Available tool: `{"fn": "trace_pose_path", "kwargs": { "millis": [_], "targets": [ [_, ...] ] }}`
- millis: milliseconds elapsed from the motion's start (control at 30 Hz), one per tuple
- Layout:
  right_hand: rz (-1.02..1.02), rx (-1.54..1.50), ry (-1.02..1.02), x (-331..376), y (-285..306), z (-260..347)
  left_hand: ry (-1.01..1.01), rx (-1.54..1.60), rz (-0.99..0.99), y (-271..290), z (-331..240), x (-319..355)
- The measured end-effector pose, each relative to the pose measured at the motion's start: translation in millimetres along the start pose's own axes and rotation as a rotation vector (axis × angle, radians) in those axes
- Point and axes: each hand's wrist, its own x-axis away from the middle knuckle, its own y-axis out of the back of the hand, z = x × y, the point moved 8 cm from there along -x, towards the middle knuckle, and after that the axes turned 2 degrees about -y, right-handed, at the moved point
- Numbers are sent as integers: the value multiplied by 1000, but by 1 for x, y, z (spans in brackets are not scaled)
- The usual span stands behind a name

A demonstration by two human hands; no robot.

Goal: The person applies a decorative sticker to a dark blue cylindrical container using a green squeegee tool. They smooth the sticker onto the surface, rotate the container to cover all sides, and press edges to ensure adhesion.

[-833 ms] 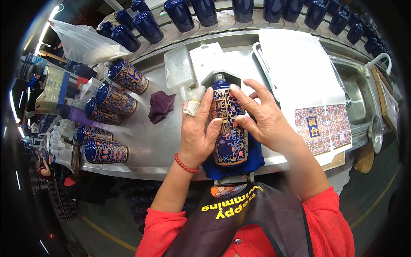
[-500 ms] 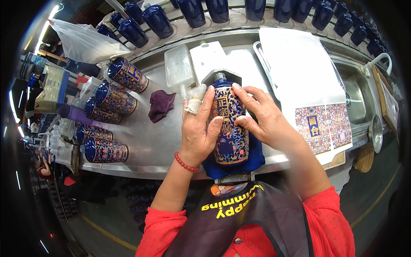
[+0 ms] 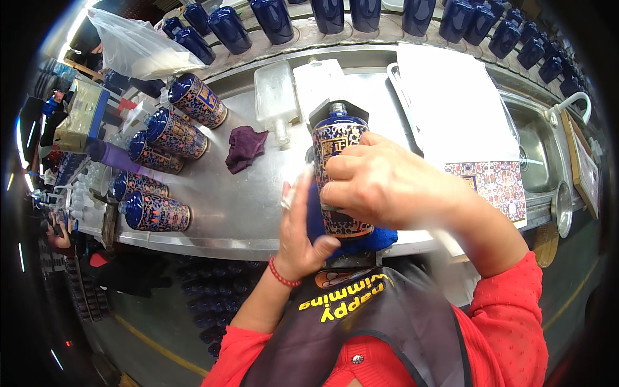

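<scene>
Your blue bottle [image 3: 335, 138] is floral-patterned; your left hand [image 3: 298, 235] is spread, your right hand [image 3: 380, 187] curled, grip unclear. Beyond the metal desk [image 3: 222, 200] stand plain bottles [image 3: 272, 22].

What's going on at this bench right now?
A person's right hand is curled over a flower-patterned blue bottle, whose neck points away from them. The left hand is open beside it; whether it touches is unclear. A blue cloth shows by the bottle's base. To the left are a purple cloth and five similar patterned bottles.
</scene>
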Motion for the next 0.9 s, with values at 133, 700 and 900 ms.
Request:
{"fn": "trace_pose_path", "kwargs": {
  "millis": [133,700,900],
  "targets": [
    [-421,98,-369,-8,46,-48,-20,-402,67,-20,-15,17],
    [-626,-300,-500,130,-71,-25,-187,-541,111,-20,-22,11],
    [-504,-153,-399,132,-95,2,-245,-569,71,-23,-30,5]
  ]
}}
